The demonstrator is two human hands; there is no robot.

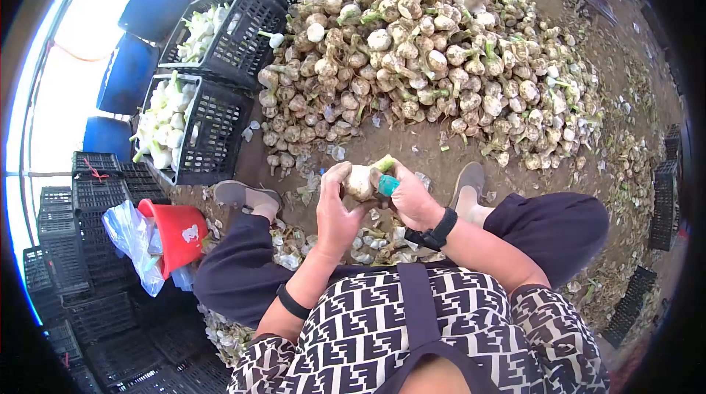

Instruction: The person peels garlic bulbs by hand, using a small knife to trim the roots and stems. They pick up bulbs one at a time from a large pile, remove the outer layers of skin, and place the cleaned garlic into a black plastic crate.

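Note:
A garlic bulb (pixel 358 182), pale on top and soil-stained lower down, is held out in front of my lap. My left hand (pixel 337 210) is closed round its left side, fingers and thumb on the skin. My right hand (pixel 418 204) is closed at the bulb's right side, beside its short green stem (pixel 384 164). A teal piece (pixel 387 186) shows at the right thumb, against the bulb; whether it is a thumb cover or a small tool I cannot tell. Loose peeled skins (pixel 375 240) lie on the ground below the hands.
A large heap of unpeeled garlic (pixel 434 56) spreads over the ground ahead. Black crates hold cleaned garlic (pixel 163 126) at the left, with blue barrels (pixel 126 74) behind. A red bucket (pixel 176 236) with a plastic bag (pixel 136 243) stands by my left leg, near stacked black crates (pixel 99 269).

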